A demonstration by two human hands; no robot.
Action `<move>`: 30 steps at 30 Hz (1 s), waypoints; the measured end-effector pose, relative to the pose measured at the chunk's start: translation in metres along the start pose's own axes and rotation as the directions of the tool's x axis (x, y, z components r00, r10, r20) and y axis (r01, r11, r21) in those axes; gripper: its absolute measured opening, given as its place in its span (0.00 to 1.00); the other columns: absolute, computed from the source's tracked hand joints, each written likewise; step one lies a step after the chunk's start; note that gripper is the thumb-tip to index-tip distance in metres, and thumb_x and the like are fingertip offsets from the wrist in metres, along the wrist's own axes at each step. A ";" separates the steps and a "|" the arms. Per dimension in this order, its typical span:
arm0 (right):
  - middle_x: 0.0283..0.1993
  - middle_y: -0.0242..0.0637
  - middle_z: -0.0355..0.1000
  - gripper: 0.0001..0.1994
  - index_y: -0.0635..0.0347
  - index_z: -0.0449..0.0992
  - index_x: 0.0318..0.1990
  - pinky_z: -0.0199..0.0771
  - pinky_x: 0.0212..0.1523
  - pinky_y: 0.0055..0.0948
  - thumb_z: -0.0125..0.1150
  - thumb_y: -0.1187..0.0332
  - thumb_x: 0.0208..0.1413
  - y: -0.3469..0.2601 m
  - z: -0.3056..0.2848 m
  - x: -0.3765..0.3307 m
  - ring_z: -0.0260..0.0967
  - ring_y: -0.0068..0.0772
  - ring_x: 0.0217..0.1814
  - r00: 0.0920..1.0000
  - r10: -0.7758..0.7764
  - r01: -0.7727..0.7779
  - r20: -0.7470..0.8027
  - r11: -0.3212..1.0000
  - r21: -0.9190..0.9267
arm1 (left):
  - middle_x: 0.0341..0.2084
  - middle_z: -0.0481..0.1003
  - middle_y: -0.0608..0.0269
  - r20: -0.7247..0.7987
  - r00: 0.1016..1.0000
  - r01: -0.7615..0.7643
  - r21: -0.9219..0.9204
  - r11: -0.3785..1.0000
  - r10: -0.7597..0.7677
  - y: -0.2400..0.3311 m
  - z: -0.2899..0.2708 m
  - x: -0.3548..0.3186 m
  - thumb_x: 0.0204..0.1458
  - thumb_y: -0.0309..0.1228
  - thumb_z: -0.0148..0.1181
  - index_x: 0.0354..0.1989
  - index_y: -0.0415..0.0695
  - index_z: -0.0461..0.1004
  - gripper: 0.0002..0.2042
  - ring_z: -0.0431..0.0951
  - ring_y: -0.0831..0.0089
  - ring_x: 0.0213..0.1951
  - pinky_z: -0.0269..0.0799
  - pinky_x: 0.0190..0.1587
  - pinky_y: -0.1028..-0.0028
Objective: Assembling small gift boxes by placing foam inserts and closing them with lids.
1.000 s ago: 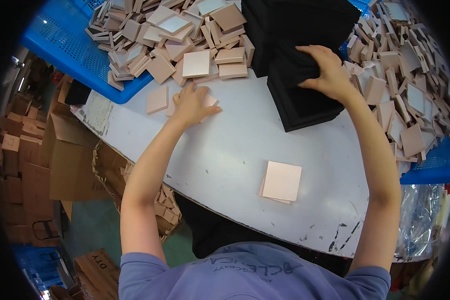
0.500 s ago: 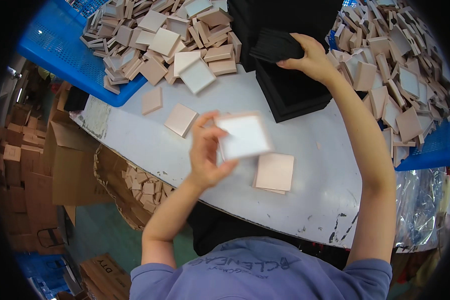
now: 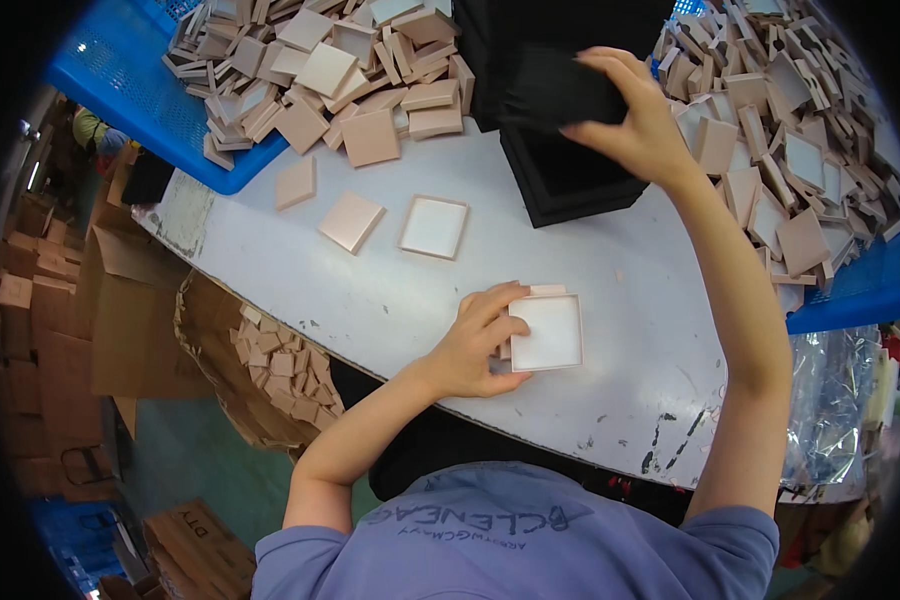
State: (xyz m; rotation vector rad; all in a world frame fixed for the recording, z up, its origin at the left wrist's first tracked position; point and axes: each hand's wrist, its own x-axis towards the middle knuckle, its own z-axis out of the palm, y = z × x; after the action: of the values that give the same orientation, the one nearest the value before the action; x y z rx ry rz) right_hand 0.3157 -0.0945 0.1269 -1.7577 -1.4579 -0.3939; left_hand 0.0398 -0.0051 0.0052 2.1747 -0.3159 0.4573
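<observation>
Left hand (image 3: pixel 482 343) has a shallow square box half (image 3: pixel 550 335) gripped, pale pink rim, clean white inside, over the white table (image 3: pixel 635 375); right hand (image 3: pixel 638 120)'s clutching blurry black pads (image 3: pixel 555 92)

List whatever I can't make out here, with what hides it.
Head view: the number of black pads in the right hand; blurred, dark against black material.
Head view: most of the pink piece under the open box in the left hand; that box covers it.
Head view: the left blue basket's far end; cut off by the top edge.
</observation>
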 end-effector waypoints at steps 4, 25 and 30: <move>0.46 0.41 0.67 0.26 0.63 0.71 0.45 0.62 0.50 0.38 0.70 0.66 0.34 -0.024 0.001 -0.047 0.64 0.44 0.48 0.983 -0.169 0.182 0.071 0.883 -0.432 | 0.55 0.60 0.48 0.044 0.997 -0.065 0.102 0.993 0.060 0.001 -0.005 0.005 0.30 0.33 0.68 0.40 0.47 0.70 0.23 0.60 0.51 0.58 0.54 0.54 0.61; 0.27 0.27 0.63 0.10 0.57 0.75 0.28 0.60 0.29 0.25 0.58 0.70 0.32 -0.102 0.014 -0.156 0.61 0.27 0.28 0.912 -0.279 0.323 0.301 0.940 -0.107 | 0.54 0.60 0.44 -0.259 0.960 0.148 0.151 0.977 -0.106 0.020 0.029 -0.003 0.31 0.32 0.70 0.56 0.38 0.56 0.40 0.65 0.55 0.49 0.55 0.51 0.62; 0.26 0.29 0.65 0.09 0.58 0.74 0.29 0.62 0.29 0.31 0.58 0.71 0.34 -0.106 0.017 -0.157 0.63 0.30 0.27 0.866 -0.194 0.154 0.462 0.980 0.123 | 0.53 0.61 0.45 -0.222 0.970 0.126 0.088 0.988 -0.104 0.016 0.026 -0.002 0.29 0.31 0.71 0.62 0.35 0.48 0.48 0.65 0.57 0.50 0.54 0.51 0.62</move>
State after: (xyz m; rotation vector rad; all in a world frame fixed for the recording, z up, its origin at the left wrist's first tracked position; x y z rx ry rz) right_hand 0.1687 -0.1863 0.0497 -1.7334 -1.9567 0.0165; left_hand 0.0373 -0.0353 0.0019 2.2029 -0.0467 0.6508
